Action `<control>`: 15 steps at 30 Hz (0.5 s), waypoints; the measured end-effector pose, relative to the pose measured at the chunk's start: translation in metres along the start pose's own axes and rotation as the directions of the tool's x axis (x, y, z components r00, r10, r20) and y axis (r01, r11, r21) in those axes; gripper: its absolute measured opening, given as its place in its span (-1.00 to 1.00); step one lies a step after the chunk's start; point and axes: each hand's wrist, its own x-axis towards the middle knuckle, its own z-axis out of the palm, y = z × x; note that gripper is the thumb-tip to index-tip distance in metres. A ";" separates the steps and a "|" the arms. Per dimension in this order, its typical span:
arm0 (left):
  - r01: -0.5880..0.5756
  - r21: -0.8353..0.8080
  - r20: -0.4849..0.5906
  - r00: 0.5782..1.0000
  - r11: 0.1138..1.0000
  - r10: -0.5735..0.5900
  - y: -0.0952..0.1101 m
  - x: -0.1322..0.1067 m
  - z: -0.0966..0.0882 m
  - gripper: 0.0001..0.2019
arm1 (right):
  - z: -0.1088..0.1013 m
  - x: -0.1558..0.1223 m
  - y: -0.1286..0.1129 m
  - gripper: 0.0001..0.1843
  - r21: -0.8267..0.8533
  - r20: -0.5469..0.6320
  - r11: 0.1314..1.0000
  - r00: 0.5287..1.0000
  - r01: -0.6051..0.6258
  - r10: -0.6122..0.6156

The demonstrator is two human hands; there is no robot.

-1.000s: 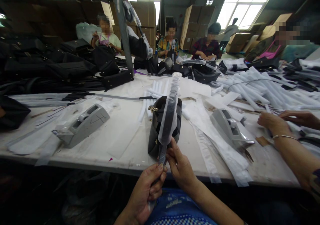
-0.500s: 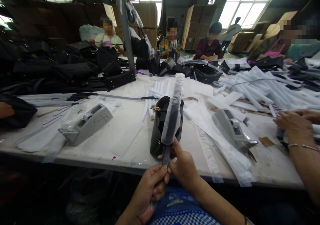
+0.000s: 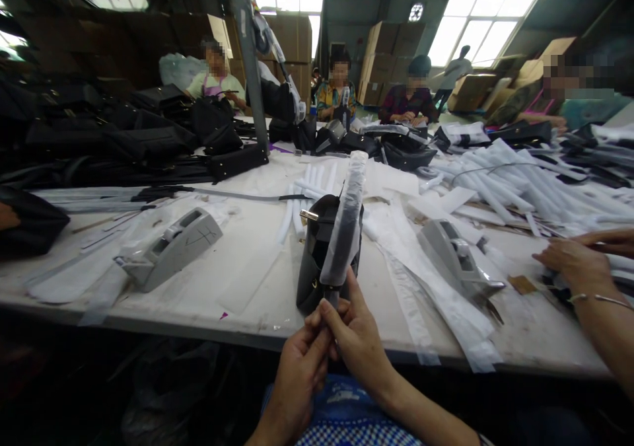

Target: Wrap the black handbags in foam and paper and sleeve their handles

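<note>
A black handbag [image 3: 310,261] with gold-coloured fittings stands upright near the table's front edge. Its handle [image 3: 343,234], wrapped in translucent white packing film, rises in front of the bag and leans slightly right. My right hand [image 3: 360,337] pinches the handle's lower end, thumb in front and index finger stretched up along the wrap. Just below, my left hand [image 3: 303,363] is closed on the same end, its fingers against those of my right hand. The fingers mostly cover the handle's tip.
Grey tape dispensers stand left [image 3: 171,248] and right [image 3: 458,258] of the bag. White foam tubes [image 3: 500,178] are heaped at right, near a co-worker's hands [image 3: 574,258]. Black bags [image 3: 148,135] pile up at left beside a metal post [image 3: 255,69]. Several people sit across the table [image 3: 247,261].
My right thumb has come down over the front of the handle's lower end, and my left hand has shifted slightly. More of that end is now covered. The bag stays in place.
</note>
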 end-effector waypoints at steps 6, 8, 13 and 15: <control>-0.115 0.190 -0.070 0.989 0.975 0.131 -0.011 0.008 -0.009 -0.52 | -0.044 0.009 -0.026 -0.39 -0.528 0.026 0.826 0.976 0.198 -0.217; -0.137 0.279 -0.063 0.985 0.951 0.161 -0.014 0.012 -0.010 -0.50 | -0.059 0.021 -0.051 -0.44 -0.590 -0.039 0.764 0.935 0.263 -0.352; -0.270 0.488 0.053 0.958 0.830 0.280 -0.010 0.022 -0.009 -0.54 | -0.049 0.069 -0.140 -0.36 -0.090 0.106 0.979 0.980 0.181 -0.171; -0.381 0.575 0.167 0.921 0.724 0.351 0.003 0.023 -0.012 -0.56 | -0.040 0.086 -0.176 -0.40 0.036 0.221 0.996 0.971 0.087 -0.093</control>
